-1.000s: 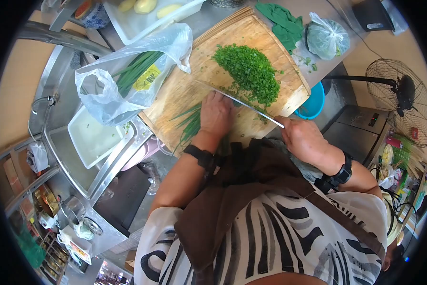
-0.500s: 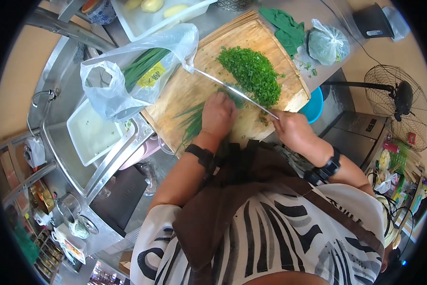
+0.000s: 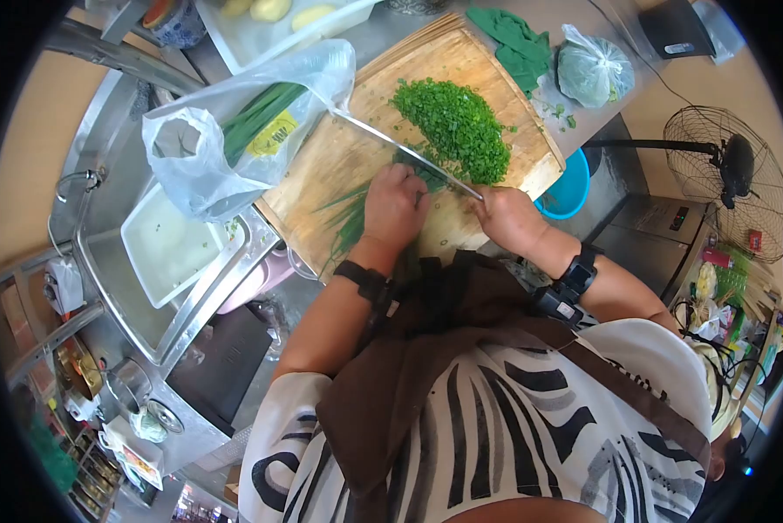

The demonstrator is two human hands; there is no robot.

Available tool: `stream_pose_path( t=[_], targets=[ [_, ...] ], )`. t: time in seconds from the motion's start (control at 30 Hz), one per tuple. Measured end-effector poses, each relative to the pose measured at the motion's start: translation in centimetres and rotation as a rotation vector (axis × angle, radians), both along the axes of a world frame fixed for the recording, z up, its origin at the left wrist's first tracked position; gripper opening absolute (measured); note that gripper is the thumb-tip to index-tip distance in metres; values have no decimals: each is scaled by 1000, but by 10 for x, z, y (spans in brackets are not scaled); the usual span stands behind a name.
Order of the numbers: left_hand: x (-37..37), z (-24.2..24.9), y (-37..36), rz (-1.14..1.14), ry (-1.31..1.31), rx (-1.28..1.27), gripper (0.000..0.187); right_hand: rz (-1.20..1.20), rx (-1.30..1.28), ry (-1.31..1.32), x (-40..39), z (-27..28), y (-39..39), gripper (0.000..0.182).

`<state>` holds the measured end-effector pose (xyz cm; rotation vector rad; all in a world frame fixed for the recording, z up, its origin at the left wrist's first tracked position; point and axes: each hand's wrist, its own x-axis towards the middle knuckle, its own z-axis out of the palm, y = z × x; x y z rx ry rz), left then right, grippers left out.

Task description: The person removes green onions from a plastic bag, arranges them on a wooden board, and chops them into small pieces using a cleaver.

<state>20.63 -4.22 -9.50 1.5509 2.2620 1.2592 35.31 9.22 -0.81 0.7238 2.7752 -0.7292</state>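
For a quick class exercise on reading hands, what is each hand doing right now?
Left hand: closed over the green stalks on the cutting board.
Right hand: closed, holding the knife by its handle end.

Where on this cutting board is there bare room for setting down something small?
Best bare patch on the cutting board: between the plastic bag, the knife and the uncut scallions. It is crowded around the left hand, the right hand and the chopped scallions.
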Motion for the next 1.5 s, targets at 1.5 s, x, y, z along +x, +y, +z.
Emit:
stream_pose_path(
  t=[1.5],
  targets=[
    [3,-8,-6,37,-36,115,12,106,88,-138,18,57,-5,15]
  ],
)
